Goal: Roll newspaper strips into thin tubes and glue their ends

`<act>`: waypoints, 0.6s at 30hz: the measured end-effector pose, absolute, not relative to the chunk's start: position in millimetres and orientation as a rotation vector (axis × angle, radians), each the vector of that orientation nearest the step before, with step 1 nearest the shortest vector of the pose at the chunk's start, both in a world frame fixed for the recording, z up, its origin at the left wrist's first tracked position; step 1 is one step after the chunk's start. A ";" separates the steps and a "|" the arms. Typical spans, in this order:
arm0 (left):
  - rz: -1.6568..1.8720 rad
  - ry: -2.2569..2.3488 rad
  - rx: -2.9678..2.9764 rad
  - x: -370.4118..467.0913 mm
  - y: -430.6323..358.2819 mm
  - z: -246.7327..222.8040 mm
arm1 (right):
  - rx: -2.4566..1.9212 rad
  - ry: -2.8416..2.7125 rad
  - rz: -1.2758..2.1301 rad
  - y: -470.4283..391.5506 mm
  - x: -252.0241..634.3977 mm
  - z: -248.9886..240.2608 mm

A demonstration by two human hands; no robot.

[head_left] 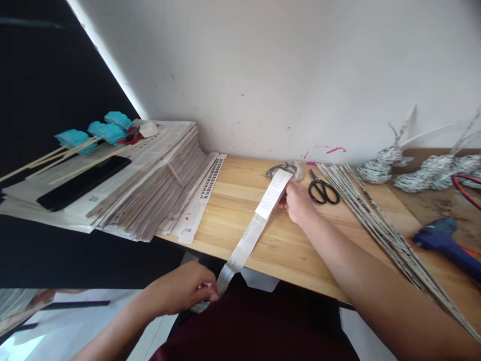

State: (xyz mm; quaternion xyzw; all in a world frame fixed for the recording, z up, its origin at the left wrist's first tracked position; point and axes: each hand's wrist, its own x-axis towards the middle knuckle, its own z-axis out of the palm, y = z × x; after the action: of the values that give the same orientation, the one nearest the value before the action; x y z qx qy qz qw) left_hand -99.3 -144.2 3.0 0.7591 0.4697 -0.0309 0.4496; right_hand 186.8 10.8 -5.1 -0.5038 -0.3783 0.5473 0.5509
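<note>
A long, narrow strip of printed newspaper (249, 233) slants from near the back of the table down over its front edge. At the upper end, my right hand (296, 201) grips the strip by its right side, with part of the fingers hidden behind the paper. My left hand (190, 286) is closed with thumb and fingers pinched at the strip's lower end, in front of the table edge. Just right of my right hand lie black-handled scissors (323, 191). Behind it are a grey metal tool (276, 169) and a tan fuzzy bundle (299, 170).
On the left a tall newspaper stack (150, 190) carries a black phone (84, 181), thin wooden sticks (63, 156) and blue packets (108, 131). Rolled paper rods (379, 220) lie along the right. Beyond them are a blue glue gun (447, 243) and woven paper pieces (379, 165).
</note>
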 end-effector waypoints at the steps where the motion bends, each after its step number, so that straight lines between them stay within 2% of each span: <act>1: -0.017 1.054 1.862 -92.7 -139.9 17.6 | -1.190 -0.891 1.330 9.7 186.0 -4.9; 4: 0.293 1.017 1.817 -72.1 -119.2 40.1 | -1.205 -0.931 1.471 4.0 182.3 -2.4; 10: 0.952 1.281 2.023 -26.8 -54.3 18.9 | -1.274 -1.197 1.632 -7.6 178.0 4.9; 14: 1.075 1.265 1.978 2.4 -18.4 21.2 | -1.249 -1.293 1.680 -8.8 178.6 4.3; 18: 1.034 1.057 1.893 23.7 5.6 36.1 | -1.199 -1.269 1.709 -7.0 180.9 0.0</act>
State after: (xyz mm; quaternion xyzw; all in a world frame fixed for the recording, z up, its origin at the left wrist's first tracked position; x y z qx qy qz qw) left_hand 23.7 5.6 36.1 0.7349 0.4104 0.4013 0.3613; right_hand 180.9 -7.0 0.0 -0.4611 -0.4881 0.6573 0.3422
